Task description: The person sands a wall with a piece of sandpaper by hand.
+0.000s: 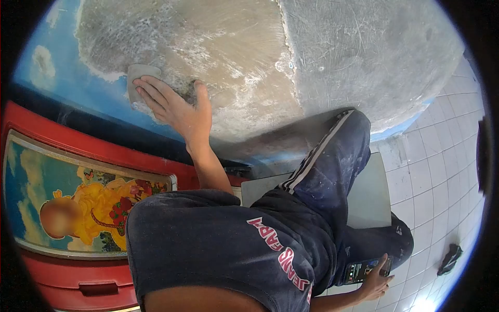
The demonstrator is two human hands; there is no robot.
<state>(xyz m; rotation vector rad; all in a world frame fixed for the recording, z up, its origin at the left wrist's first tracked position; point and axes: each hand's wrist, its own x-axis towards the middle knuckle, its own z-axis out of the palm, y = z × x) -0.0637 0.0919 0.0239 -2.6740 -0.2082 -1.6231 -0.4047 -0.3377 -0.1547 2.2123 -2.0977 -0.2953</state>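
Upper left, my left hand lies against the wall, its fingers stretched over a grey piece of sandpaper and its thumb spread apart. The sandpaper is pressed between those fingers and the wall, at the border of a scraped, whitish patch and blue paint. Low on the right, a lit phone is held in my right hand, close to my lower leg. The thumb reaches over the phone's screen, and the small text on it cannot be read.
A red plastic cabinet with a picture panel stands on the left, close to the wall. Under my legs is a pale grey flat surface. White floor tiles run along the right, with a small black object lying on them.
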